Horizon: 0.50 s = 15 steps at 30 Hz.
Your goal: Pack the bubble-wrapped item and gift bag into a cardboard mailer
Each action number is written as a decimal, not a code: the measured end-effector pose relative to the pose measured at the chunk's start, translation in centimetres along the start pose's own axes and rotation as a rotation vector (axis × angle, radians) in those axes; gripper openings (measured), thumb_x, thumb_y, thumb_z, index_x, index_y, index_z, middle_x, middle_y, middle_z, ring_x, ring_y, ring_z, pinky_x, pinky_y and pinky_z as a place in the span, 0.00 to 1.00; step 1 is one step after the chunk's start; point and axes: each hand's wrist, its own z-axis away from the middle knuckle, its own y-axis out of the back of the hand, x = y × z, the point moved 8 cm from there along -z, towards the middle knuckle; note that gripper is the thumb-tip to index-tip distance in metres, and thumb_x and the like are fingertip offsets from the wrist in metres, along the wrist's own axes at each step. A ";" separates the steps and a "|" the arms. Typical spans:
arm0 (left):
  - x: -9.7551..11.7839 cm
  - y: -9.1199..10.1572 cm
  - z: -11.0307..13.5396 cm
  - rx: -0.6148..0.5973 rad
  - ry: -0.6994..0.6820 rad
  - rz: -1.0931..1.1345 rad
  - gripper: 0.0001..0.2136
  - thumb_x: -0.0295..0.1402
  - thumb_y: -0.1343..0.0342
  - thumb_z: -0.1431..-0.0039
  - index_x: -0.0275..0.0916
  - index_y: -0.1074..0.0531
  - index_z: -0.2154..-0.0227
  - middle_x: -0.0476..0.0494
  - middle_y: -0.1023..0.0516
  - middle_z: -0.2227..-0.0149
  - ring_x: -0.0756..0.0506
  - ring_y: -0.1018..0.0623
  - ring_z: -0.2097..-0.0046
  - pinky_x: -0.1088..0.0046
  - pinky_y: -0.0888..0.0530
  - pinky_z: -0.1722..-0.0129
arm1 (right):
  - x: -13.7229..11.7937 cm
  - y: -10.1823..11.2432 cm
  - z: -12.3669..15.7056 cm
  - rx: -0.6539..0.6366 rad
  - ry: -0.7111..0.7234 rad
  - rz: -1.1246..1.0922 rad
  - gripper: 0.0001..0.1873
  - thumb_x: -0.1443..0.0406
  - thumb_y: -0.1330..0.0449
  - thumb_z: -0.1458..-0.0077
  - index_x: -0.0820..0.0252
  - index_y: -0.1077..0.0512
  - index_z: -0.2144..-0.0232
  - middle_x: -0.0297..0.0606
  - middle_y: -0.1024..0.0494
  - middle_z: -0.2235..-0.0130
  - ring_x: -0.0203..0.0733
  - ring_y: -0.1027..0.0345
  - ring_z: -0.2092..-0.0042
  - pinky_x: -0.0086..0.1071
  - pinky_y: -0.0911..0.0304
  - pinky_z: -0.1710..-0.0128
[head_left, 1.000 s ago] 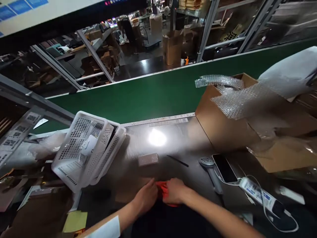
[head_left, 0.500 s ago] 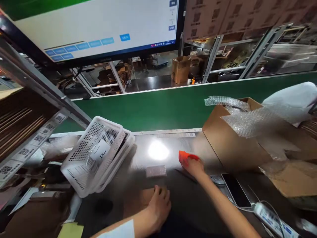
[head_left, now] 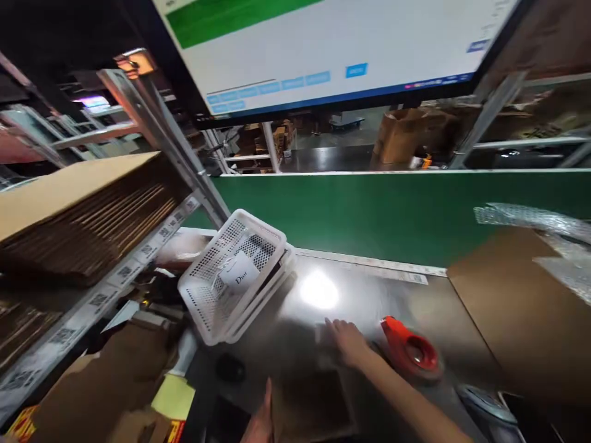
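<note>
My right hand (head_left: 348,341) reaches over the middle of the metal table, fingers stretched out and apart. Its fingertips lie at a small packet (head_left: 323,335), blurred now, that looks like pinkish bubble wrap; whether they touch it is unclear. At the lower edge, my left hand (head_left: 262,415) shows only in part, a finger extended along the left side of a small brown cardboard box (head_left: 314,403). The hand seems to touch the box without wrapping round it. A red tape dispenser (head_left: 410,351) lies right of my right hand, with nothing holding it.
Stacked white plastic baskets (head_left: 235,329) stand left, with a white Dior-marked item (head_left: 240,272) inside. A large open carton (head_left: 517,307) with bubble wrap blocks the right. Folded cardboard (head_left: 124,215) fills the left shelf. A monitor (head_left: 332,55) hangs above the green panel (head_left: 369,215).
My right hand has let go of the red tape dispenser and moved left to the small packet. My left hand has shifted to the box's left side. The view has turned left.
</note>
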 end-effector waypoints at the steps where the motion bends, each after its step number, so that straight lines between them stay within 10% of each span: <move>1: -0.3 0.9 -0.4 0.009 0.009 -0.009 0.55 0.36 0.42 0.44 0.41 0.83 0.30 0.34 0.32 0.31 0.34 0.23 0.38 0.57 0.23 0.41 | 0.0 -0.3 0.0 -0.003 -0.012 0.021 0.44 0.76 0.37 0.56 0.64 0.34 0.34 0.59 0.24 0.41 0.64 0.28 0.41 0.49 0.33 0.43; 5: -5.4 11.6 -2.5 0.371 0.086 0.053 0.47 0.27 0.46 0.47 0.43 0.60 0.24 0.33 0.36 0.29 0.35 0.32 0.31 0.54 0.26 0.36 | 2.7 -2.0 1.1 0.004 -0.114 0.069 0.41 0.78 0.44 0.54 0.57 0.30 0.37 0.55 0.24 0.39 0.61 0.29 0.40 0.47 0.32 0.43; 9: -17.5 22.7 -7.1 0.661 0.482 0.272 0.20 0.33 0.50 0.36 0.40 0.31 0.41 0.37 0.24 0.40 0.40 0.25 0.37 0.56 0.28 0.36 | 6.1 -5.4 2.4 0.097 -0.157 0.078 0.40 0.75 0.42 0.54 0.50 0.29 0.37 0.50 0.24 0.39 0.60 0.29 0.39 0.46 0.31 0.42; 12: -23.4 25.5 -13.2 0.589 0.622 0.266 0.20 0.27 0.47 0.40 0.33 0.31 0.44 0.31 0.24 0.41 0.39 0.22 0.42 0.59 0.26 0.40 | 8.1 -8.5 2.6 0.218 -0.130 -0.044 0.39 0.72 0.41 0.55 0.51 0.27 0.38 0.47 0.24 0.38 0.61 0.30 0.38 0.47 0.31 0.40; 15: -24.9 24.9 -18.3 0.466 0.618 0.224 0.19 0.23 0.38 0.47 0.33 0.28 0.51 0.34 0.22 0.45 0.37 0.24 0.42 0.59 0.27 0.42 | 9.8 -10.5 2.3 0.387 -0.163 -0.191 0.40 0.70 0.41 0.58 0.46 0.25 0.41 0.40 0.22 0.39 0.62 0.30 0.38 0.50 0.31 0.38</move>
